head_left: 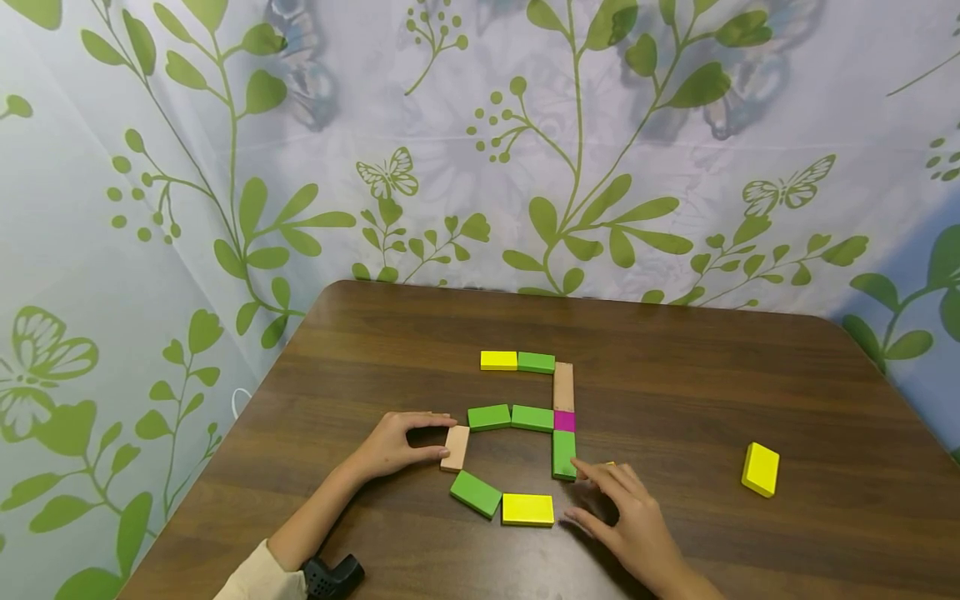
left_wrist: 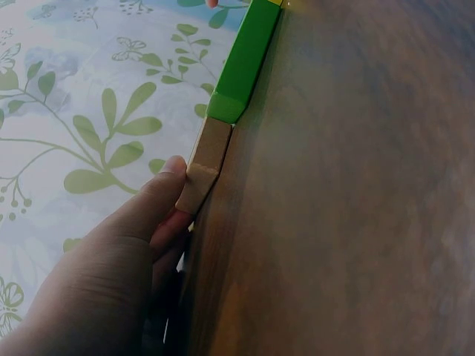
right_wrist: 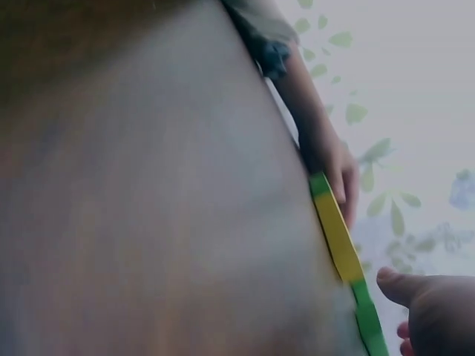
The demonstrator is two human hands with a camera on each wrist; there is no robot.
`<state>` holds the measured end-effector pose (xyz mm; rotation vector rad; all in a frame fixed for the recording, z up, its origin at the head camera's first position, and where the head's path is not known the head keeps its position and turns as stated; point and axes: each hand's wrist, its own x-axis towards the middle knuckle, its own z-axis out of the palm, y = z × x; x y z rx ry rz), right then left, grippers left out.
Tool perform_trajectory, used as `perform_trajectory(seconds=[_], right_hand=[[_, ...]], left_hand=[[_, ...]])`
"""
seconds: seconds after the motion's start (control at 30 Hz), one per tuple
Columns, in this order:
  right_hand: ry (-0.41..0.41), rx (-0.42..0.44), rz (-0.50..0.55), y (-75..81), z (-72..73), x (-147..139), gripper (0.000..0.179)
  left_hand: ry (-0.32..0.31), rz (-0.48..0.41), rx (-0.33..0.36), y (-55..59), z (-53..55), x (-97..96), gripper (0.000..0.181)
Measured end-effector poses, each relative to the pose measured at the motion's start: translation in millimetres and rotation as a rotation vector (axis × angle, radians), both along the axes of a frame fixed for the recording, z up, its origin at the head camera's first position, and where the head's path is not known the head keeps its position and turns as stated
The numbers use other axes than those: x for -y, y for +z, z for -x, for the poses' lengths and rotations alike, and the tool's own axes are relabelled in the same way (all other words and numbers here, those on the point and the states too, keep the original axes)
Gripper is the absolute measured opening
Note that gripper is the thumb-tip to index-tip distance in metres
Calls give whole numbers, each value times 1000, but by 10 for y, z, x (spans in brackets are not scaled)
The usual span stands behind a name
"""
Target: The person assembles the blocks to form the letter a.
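In the head view my left hand (head_left: 393, 446) has its thumb and index finger on a tan wooden block (head_left: 455, 448), at the left side of a figure of blocks laid flat. The left wrist view shows the thumb on that tan block (left_wrist: 204, 165), with fingers at its end. My right hand (head_left: 630, 517) reaches in from the right, index fingertip at the near end of a green block (head_left: 564, 454). Its thumb is spread apart, close to the right end of a yellow block (head_left: 527, 509). Another green block (head_left: 476, 493) lies between the tan and yellow ones.
Two green blocks (head_left: 489, 417) and a magenta one (head_left: 564, 421) form the middle row. Behind them lie a yellow block (head_left: 498, 360), a green block (head_left: 536, 362) and a long tan piece (head_left: 563, 386). One yellow block (head_left: 761, 469) sits apart at right; a yellow corner (head_left: 611, 464) shows behind my right hand.
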<state>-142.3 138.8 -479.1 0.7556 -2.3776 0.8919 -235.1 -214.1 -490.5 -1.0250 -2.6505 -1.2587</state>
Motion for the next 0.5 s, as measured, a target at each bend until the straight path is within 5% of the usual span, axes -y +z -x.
perform_trajectory(seconds=[0.23,0.5], right_hand=[[-197,49,-63,-1,30,-286,68],[-209,148,-108,-50,47,-409,58]], left_hand=[[5,6,-12,-17,8,4,43],[6,5,11,11,-5,-10,43]])
